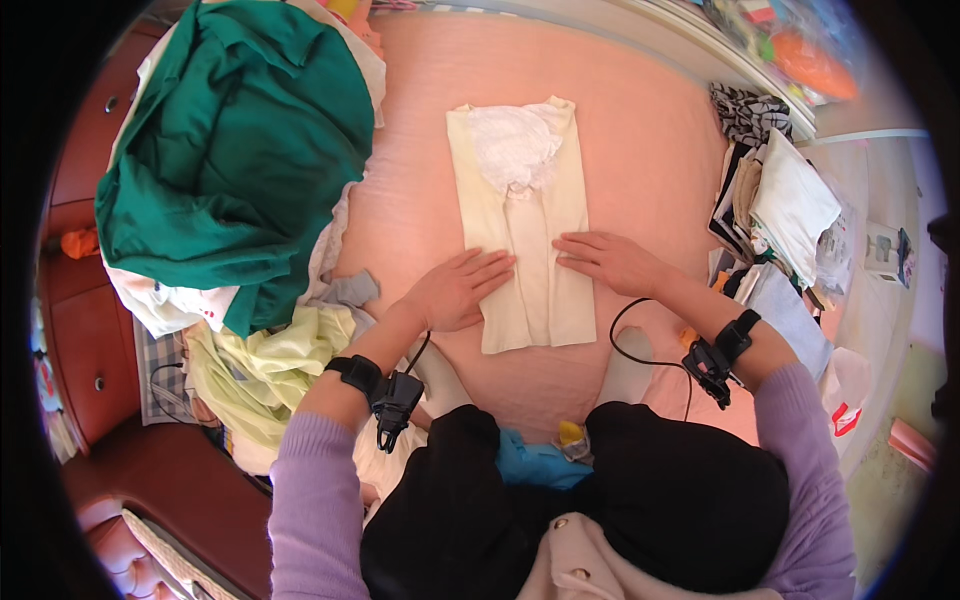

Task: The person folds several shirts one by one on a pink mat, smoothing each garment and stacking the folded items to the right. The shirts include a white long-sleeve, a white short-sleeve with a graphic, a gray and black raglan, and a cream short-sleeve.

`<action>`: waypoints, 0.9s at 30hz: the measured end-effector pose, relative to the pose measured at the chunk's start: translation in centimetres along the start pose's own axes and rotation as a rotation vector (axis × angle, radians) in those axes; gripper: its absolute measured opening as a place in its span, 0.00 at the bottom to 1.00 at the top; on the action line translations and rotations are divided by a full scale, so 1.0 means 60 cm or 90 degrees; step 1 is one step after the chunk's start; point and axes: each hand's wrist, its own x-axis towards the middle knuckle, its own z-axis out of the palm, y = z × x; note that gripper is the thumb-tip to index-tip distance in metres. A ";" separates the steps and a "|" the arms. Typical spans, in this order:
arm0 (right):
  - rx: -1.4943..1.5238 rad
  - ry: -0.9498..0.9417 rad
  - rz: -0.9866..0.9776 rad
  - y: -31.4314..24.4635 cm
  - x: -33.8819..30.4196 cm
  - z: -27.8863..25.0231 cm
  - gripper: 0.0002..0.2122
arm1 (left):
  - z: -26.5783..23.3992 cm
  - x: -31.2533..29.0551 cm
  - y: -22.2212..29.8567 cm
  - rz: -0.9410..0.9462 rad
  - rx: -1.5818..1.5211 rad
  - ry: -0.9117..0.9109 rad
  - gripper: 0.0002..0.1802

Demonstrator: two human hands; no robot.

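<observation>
A cream garment (pixel 530 300) lies flat on the pink sheet in front of me, its sides folded in to a long, narrow shape. At its far end a white lacy part (pixel 515 140) shows between the cream edges. My left hand (pixel 463 288) rests on the garment's left side, palm down, with the fingers stretched out across the edge. On the right side my right hand (pixel 607 260) lies flat, its fingertips touching the cloth. Both hands hold nothing. The middle strip of the garment shows between them.
A big pile with a green cloth (pixel 240 150) on top stands at the left, pale yellow-green fabric (pixel 270 350) below it. Stacked folded clothes (pixel 790 200) line the right side. The pink sheet (pixel 650 120) spreads beneath. Small black devices with cables are strapped to both my forearms.
</observation>
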 end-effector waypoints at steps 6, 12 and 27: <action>0.080 -0.031 -0.092 -0.024 -0.012 -0.001 0.21 | 0.000 -0.006 -0.002 0.020 0.046 -0.009 0.41; 0.056 0.031 0.080 -0.030 -0.021 0.003 0.20 | -0.001 0.024 -0.005 0.033 0.089 0.076 0.32; 0.020 -0.006 -0.085 -0.015 -0.009 0.001 0.19 | -0.011 0.009 -0.007 0.028 0.075 -0.032 0.33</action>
